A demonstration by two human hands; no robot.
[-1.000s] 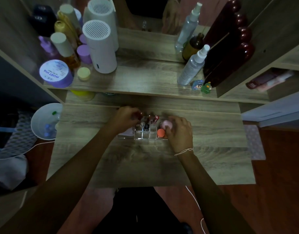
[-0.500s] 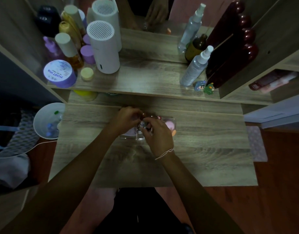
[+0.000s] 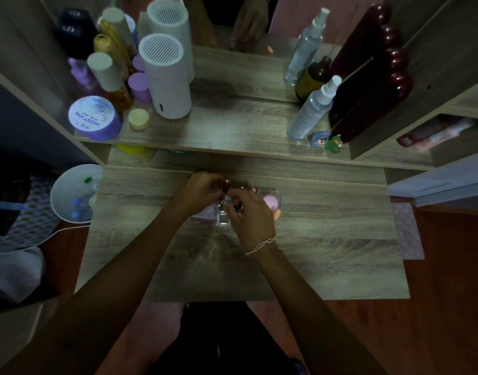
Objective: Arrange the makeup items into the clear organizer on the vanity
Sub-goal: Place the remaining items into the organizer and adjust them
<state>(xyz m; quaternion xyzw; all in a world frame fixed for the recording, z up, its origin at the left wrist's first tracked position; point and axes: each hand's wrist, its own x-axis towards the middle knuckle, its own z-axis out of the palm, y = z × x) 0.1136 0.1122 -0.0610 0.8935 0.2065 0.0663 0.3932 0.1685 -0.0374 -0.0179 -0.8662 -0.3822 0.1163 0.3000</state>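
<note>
The clear organizer [image 3: 277, 194] sits on the wooden vanity top [image 3: 327, 239], mostly covered by both hands. A pink sponge [image 3: 271, 201] and an orange sponge [image 3: 277, 214] lie in its right compartment. My left hand [image 3: 201, 189] curls over the organizer's left back part, fingers pinched on a small dark red-capped item [image 3: 227, 183]. My right hand [image 3: 248, 215] rests over the middle compartments, its fingers closed around a small dark tube [image 3: 236, 207]. What lies under the hands is hidden.
The raised shelf [image 3: 232, 131] behind holds a white cylinder appliance [image 3: 166, 77], a purple jar [image 3: 94, 119], bottles, a spray bottle [image 3: 313, 109] and two small figurines [image 3: 327, 140]. A white bin [image 3: 75, 193] stands left of the vanity. A mirror is at the back.
My right hand has moved left from the sponges to the organizer's middle compartments, uncovering the pink sponge. My left hand has stayed at the organizer's left back.
</note>
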